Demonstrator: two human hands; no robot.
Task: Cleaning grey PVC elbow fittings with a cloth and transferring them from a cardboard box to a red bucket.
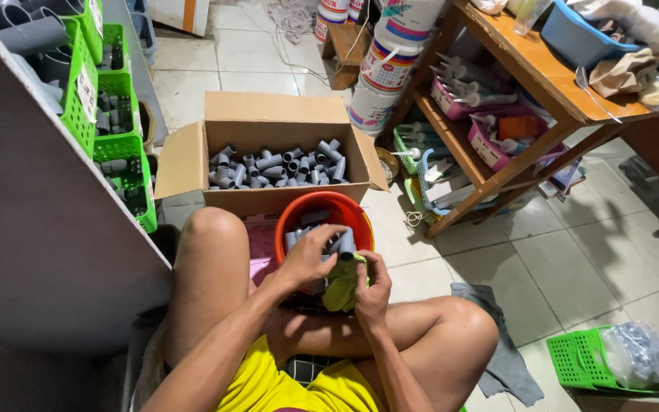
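Both knees bent, left hand (310,255) fingers curled round grey pipe fitting (341,244), right hand (373,294) gripping green cloth (342,284), open cardboard box (276,200) beyond red bucket (299,211)

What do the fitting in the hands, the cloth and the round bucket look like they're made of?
Pipe fitting: seemingly rigid plastic, matte grey, smooth moulded tube shape. Cloth: soft fabric, yellow-green, bunched and folded under the right hand. Bucket: probably plastic, glossy orange-red rim with a smooth sheen. The left hand holds the fitting.
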